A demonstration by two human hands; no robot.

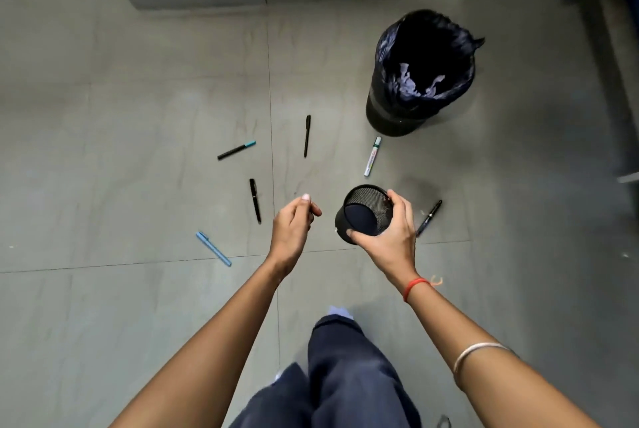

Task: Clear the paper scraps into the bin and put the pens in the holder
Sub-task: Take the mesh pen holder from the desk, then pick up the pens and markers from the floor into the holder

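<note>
— Head view, over a tiled floor (138,99): we hold the mesh holder (367,210) in our right hand (387,230), wrapped around its wall, mouth tipped toward us. Our left hand (294,223) hangs empty, fingers loosely curled.

— And the pens?

— Six lie scattered on the floor; the black pen (255,200) lies nearest our left hand. We judge them light, stiff and apt to roll, best pinched mid-barrel. Paper scraps (416,83) sit in the bin (420,82).

I see six pens (255,201) scattered on the floor (103,116), the bin (420,75) behind them, the holder (364,213) among them.
</note>
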